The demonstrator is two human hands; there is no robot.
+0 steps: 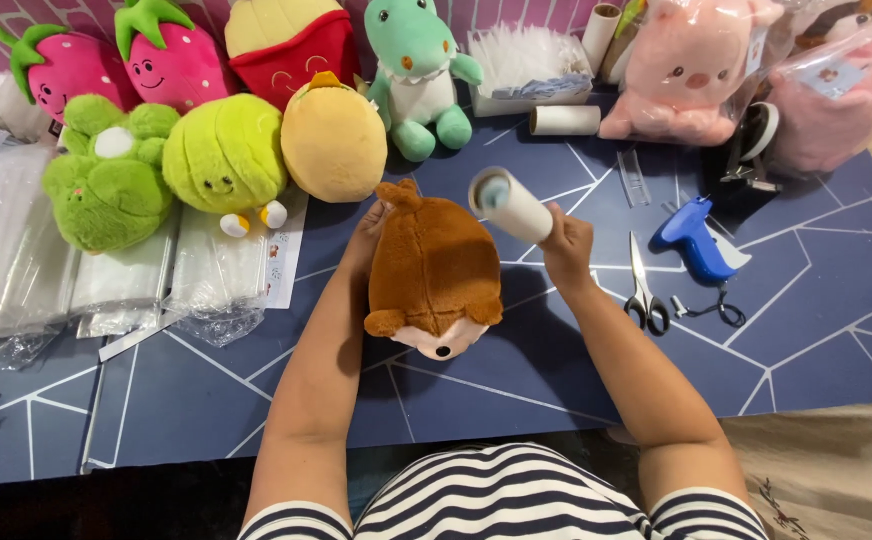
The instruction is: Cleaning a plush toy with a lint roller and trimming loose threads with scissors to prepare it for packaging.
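Note:
A brown plush animal [436,265] lies belly-down on the blue mat [516,380], its pale snout facing me. My left hand [368,228] grips it at the far end, near its tail. My right hand [566,243] holds a white lint roller [511,203] by the handle, raised just right of the plush, roll end pointing up-left.
Plush toys line the back: two strawberries [116,62], green ones [166,165], a yellow one [334,140], a teal dinosaur [416,75], bagged pink ones [691,70]. Clear bags [76,260] are stacked left. Scissors [644,290], a blue tag gun [694,238] and cardboard tubes [566,120] lie right.

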